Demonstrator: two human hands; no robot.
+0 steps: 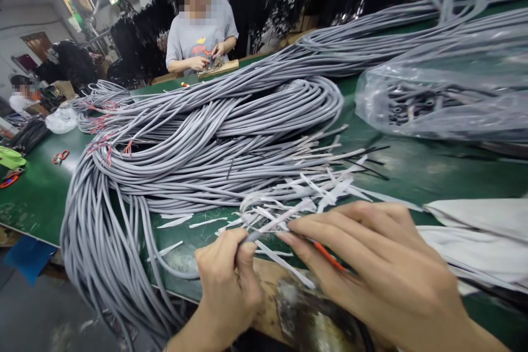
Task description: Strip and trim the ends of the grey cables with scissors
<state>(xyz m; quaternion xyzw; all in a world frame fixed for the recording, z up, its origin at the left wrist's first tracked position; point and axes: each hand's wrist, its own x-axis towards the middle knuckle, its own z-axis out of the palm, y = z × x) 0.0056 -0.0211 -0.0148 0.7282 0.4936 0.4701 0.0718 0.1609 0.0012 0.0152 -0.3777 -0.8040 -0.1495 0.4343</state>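
My left hand (229, 275) is closed around a grey cable (179, 273) close to its end. From that fist the cable's pale inner part (289, 214) points up and right, with a thin translucent strip (244, 206) looping beside it. My right hand (383, 258) pinches at this end with thumb and fingertips, apparently on the thin strip. An orange-handled tool (330, 256) lies tucked under its fingers; the tool's working end is hidden. Cut white strips (334, 192) are scattered just beyond both hands.
Bundles of grey cable (198, 159) cover the green table (412, 168) and hang over its near edge. A clear plastic bag (437, 99) holds dark parts at right, above white cloth (482, 220). Red-handled scissors (60, 157) lie left. A co-worker (202, 33) works opposite.
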